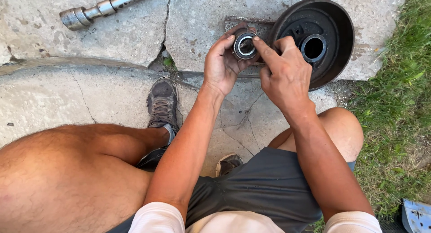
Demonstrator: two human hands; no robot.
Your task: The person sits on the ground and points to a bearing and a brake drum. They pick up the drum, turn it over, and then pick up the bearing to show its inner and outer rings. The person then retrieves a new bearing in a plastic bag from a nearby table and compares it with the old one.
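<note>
My left hand (pixel 220 64) grips a round metal bearing (pixel 244 45), its open face turned up toward me. The forefinger of my right hand (pixel 285 73) rests on the bearing's rim, with the other fingers curled. Just right of both hands a dark, rusty brake drum (pixel 334 22) leans on the concrete, its hollow side and central hub hole (pixel 313 48) facing me.
A long steel socket wrench (pixel 96 9) lies on the cracked concrete (pixel 112 89) at top left. A flat rusty plate (pixel 231 23) lies behind the hands. Grass (pixel 399 103) borders the right side. My knees and grey shoe (pixel 162 103) fill the lower frame.
</note>
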